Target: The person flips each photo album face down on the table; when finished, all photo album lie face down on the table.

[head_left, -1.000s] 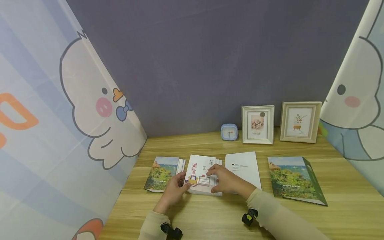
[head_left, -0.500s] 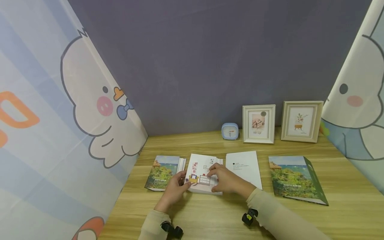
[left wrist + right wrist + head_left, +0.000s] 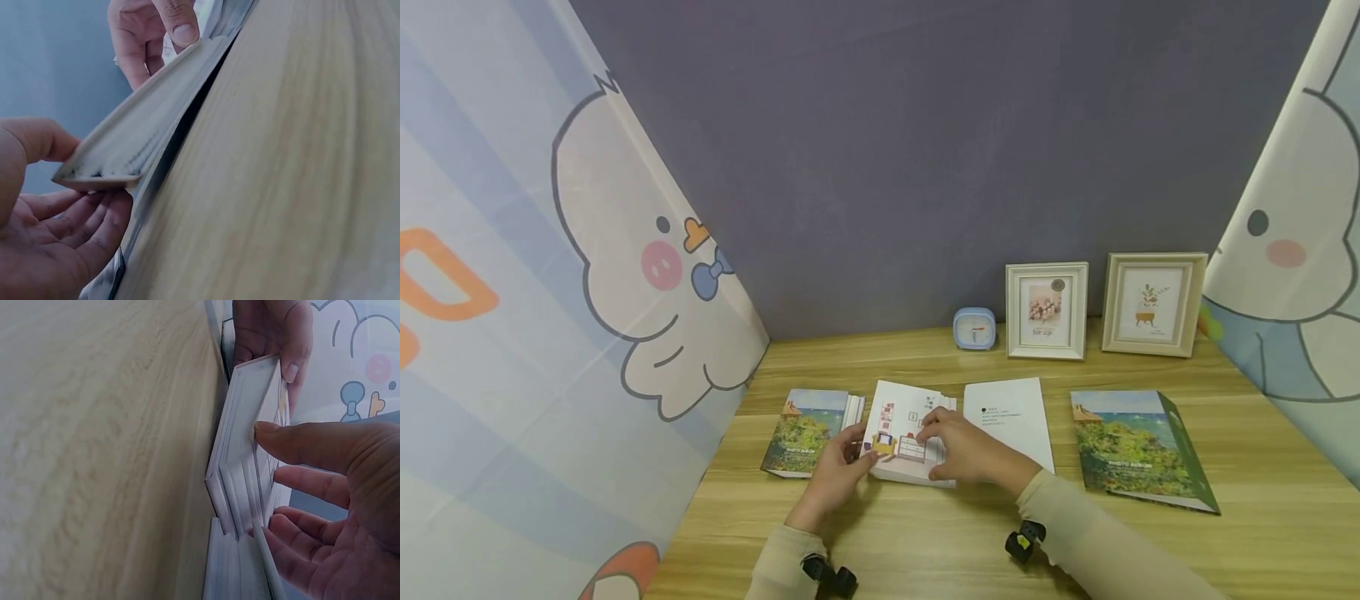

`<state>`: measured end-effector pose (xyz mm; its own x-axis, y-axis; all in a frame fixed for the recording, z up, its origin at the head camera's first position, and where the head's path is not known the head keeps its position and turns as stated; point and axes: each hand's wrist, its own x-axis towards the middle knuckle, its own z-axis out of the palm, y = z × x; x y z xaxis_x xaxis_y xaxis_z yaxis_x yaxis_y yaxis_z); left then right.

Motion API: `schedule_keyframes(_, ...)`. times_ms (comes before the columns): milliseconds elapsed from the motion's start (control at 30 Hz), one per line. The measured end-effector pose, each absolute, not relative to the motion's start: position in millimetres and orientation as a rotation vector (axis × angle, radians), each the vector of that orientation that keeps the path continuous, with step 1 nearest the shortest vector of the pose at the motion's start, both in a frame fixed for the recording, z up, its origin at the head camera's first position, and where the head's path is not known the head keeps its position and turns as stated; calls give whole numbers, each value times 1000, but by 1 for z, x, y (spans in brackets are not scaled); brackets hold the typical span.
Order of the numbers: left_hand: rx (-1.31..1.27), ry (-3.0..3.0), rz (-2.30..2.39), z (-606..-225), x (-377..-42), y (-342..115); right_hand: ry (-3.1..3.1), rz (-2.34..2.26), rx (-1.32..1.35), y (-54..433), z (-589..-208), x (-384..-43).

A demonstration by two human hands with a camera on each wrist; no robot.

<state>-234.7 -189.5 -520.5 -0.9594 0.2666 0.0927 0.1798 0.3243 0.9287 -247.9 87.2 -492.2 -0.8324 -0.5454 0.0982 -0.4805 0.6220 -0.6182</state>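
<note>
- A wood-grain desk carries everything; directions below run from the white book, 12 being the far side.
- A green photo album lies well apart at 3 o'clock; a matching landscape album lies just beside the book at 9.
- Two standing frames, the planter frame and the flower frame, are at 2.
- The white book, with a furniture drawing on its cover, sits tilted between both hands.
- A printed white booklet lies near, at 3.
- The left hand grips the book's edge at 8; the right hand pinches it at 4.
- A blue clock stands at 1.
</note>
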Motion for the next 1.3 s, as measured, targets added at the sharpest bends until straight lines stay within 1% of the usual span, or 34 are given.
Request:
schedule_keyframes(433,425,2420,1974,-517,-234,-186,2772,-1030,-906,85,-490,-245)
schedule_keyframes(933,647,2192,2040,-514,-232,-185,2771,-1113,-875,83,-488,-244)
schedule_keyframes(1300,645,2128,2113,-512,-232,-184,2720,-1220,-884,83,-487,-244)
